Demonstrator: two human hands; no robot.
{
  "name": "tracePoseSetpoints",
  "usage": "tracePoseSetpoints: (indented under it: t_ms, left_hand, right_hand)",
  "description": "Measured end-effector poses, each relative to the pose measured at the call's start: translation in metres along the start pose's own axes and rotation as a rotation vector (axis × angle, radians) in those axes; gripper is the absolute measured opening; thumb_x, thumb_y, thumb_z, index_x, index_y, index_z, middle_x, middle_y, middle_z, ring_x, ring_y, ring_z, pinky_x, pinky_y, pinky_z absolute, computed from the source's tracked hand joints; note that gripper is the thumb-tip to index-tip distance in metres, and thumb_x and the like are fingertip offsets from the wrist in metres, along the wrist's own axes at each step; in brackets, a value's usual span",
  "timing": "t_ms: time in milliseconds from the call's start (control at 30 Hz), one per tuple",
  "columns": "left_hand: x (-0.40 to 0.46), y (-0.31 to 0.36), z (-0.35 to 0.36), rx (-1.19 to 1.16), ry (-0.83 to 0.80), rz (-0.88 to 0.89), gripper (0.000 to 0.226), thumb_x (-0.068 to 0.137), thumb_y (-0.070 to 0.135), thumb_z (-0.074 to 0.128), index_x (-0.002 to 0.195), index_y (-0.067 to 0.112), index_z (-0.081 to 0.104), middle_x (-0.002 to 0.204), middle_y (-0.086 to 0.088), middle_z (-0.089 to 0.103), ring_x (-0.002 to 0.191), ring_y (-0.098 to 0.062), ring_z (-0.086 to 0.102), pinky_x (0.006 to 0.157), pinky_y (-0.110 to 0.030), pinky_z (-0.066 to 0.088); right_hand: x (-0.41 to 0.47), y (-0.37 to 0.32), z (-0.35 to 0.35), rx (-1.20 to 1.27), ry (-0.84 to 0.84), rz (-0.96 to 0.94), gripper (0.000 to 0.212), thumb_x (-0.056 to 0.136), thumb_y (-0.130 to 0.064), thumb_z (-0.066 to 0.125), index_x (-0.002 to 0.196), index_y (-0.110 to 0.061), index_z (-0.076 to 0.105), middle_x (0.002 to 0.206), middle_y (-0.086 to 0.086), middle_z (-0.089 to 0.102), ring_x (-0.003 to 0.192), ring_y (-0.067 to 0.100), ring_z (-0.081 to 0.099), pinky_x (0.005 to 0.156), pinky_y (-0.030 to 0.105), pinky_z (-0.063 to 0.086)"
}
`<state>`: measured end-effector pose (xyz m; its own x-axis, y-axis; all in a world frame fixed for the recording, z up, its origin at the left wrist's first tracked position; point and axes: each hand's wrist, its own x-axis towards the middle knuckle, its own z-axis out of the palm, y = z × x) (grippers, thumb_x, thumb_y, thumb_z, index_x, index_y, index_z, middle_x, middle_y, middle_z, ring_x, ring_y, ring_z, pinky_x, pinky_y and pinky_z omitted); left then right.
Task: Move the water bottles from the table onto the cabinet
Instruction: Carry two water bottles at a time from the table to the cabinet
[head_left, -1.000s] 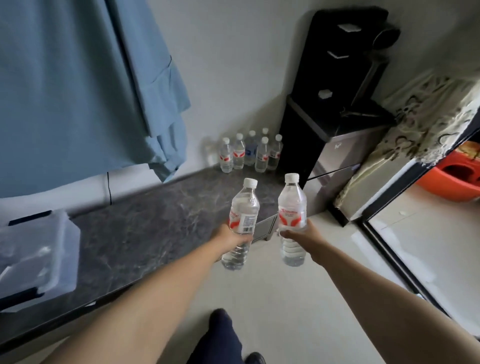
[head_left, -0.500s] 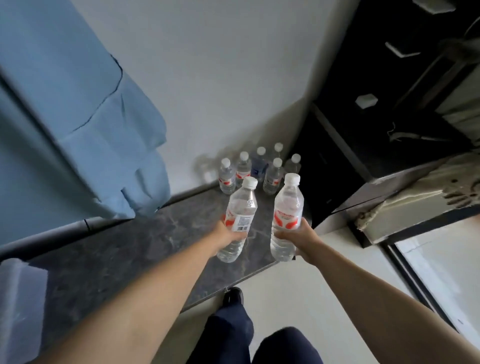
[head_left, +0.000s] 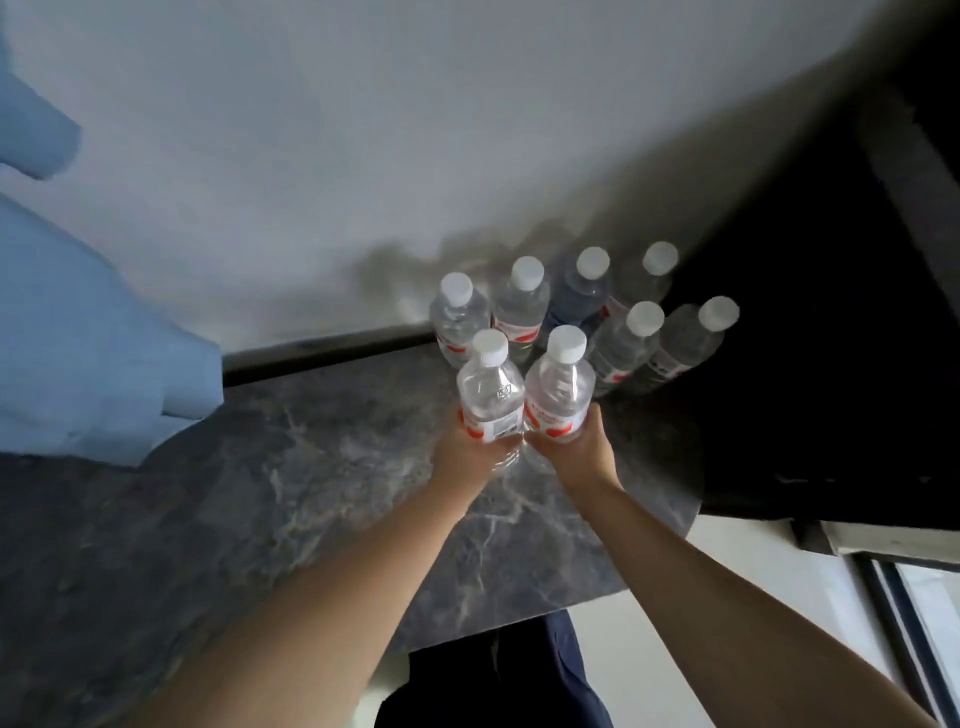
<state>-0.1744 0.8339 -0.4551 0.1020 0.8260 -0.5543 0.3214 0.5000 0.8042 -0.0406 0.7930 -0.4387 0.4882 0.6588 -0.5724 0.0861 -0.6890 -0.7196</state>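
My left hand (head_left: 467, 454) grips a clear water bottle (head_left: 489, 389) with a white cap and red-and-white label. My right hand (head_left: 574, 452) grips a second bottle (head_left: 561, 387) of the same kind. Both bottles are upright and side by side, almost touching, low over the dark marble cabinet top (head_left: 291, 467). Just behind them stands a cluster of several more bottles (head_left: 576, 306) against the wall in the back right corner. Whether the two held bottles rest on the surface, I cannot tell.
A large black appliance (head_left: 810, 364) stands right beside the cabinet's right end. Blue fabric (head_left: 88, 353) hangs over the cabinet top at the left. The white wall (head_left: 415, 130) closes the back. Pale floor (head_left: 727, 597) and my dark trouser legs lie below the cabinet's front edge.
I have stepped closer to the cabinet. Both hands have carried their bottles forward and down, from over the cabinet's front edge to just in front of the standing cluster.
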Motion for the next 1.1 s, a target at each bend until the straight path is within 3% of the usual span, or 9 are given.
tracePoseSetpoints:
  t_ms: [100,200,333,467,567,633,767,967,1100]
  left_hand:
    - [0.025,-0.004,0.012,-0.055,0.111,0.121,0.064,0.066,0.016,0.087,0.12,0.018,0.054,0.111,0.002,0.069,0.103,-0.017,0.066,0.092,-0.035,0.053]
    - [0.043,-0.013,0.022,-0.112,0.171,0.169,0.062,0.067,0.015,0.086,0.116,0.029,0.05,0.105,0.015,0.066,0.095,0.002,0.064,0.083,-0.017,0.049]
    - [0.06,-0.024,0.031,-0.172,0.223,0.236,0.071,0.063,0.037,0.083,0.124,0.016,0.054,0.117,-0.002,0.068,0.109,-0.014,0.065,0.095,-0.035,0.052]
    - [0.071,-0.024,0.038,-0.182,0.264,0.35,0.06,0.068,0.032,0.081,0.117,0.042,0.048,0.121,-0.006,0.064,0.111,-0.017,0.063,0.094,-0.027,0.05]
    - [0.075,-0.026,0.038,-0.172,0.256,0.387,0.062,0.068,0.028,0.082,0.115,0.044,0.044,0.12,-0.004,0.064,0.112,-0.016,0.063,0.096,-0.029,0.049]
    - [0.077,-0.025,0.032,-0.154,0.174,0.38,0.061,0.067,0.024,0.083,0.115,0.038,0.049,0.115,0.005,0.067,0.109,-0.013,0.064,0.096,-0.033,0.051]
    - [0.065,-0.01,0.015,-0.076,0.029,0.252,0.068,0.066,0.021,0.085,0.123,0.007,0.05,0.112,-0.001,0.066,0.103,-0.013,0.064,0.097,-0.042,0.052]
    - [-0.004,0.05,-0.021,0.172,-0.011,0.06,0.09,0.074,0.038,0.079,0.144,0.01,0.03,0.143,-0.007,0.045,0.126,-0.019,0.046,0.102,-0.031,0.039]
    - [-0.047,0.109,-0.04,0.351,-0.09,0.04,0.069,0.084,0.037,0.069,0.139,0.012,0.035,0.121,-0.002,0.057,0.1,-0.017,0.056,0.081,-0.031,0.046]
  right_hand:
    - [0.03,-0.002,0.013,0.031,0.051,-0.049,0.07,0.067,-0.028,0.085,0.125,-0.023,0.046,0.124,0.007,0.062,0.113,0.026,0.061,0.096,0.043,0.051]
    - [0.052,-0.001,0.025,0.048,0.082,-0.094,0.07,0.069,-0.029,0.084,0.127,-0.024,0.044,0.127,0.006,0.061,0.116,0.026,0.059,0.098,0.042,0.049]
    - [0.066,0.005,0.033,0.061,0.1,-0.111,0.077,0.072,-0.026,0.082,0.135,-0.027,0.039,0.133,0.005,0.058,0.121,0.025,0.056,0.099,0.035,0.046]
    - [0.074,0.003,0.031,0.031,0.064,-0.11,0.083,0.078,-0.026,0.078,0.144,-0.021,0.028,0.14,0.006,0.054,0.124,0.024,0.056,0.101,0.035,0.046]
    - [0.074,0.002,0.031,-0.002,0.052,-0.086,0.081,0.08,-0.023,0.077,0.143,-0.016,0.027,0.141,0.007,0.051,0.125,0.024,0.054,0.095,0.028,0.044]
    - [0.072,0.005,0.029,-0.006,0.044,-0.04,0.082,0.078,-0.027,0.078,0.142,-0.016,0.028,0.14,0.008,0.052,0.124,0.027,0.055,0.09,0.029,0.044]
    - [0.056,0.002,0.019,-0.059,-0.009,0.038,0.09,0.079,-0.042,0.074,0.149,-0.019,0.021,0.147,0.009,0.045,0.127,0.032,0.052,0.101,0.044,0.048]
    - [-0.002,-0.046,-0.019,-0.158,-0.086,0.038,0.093,0.078,-0.05,0.071,0.15,-0.028,0.016,0.151,0.008,0.039,0.131,0.032,0.047,0.103,0.048,0.046]
    - [-0.039,-0.094,-0.051,-0.37,-0.188,-0.059,0.087,0.086,-0.035,0.067,0.153,-0.02,0.014,0.154,0.013,0.03,0.138,0.033,0.038,0.107,0.043,0.041]
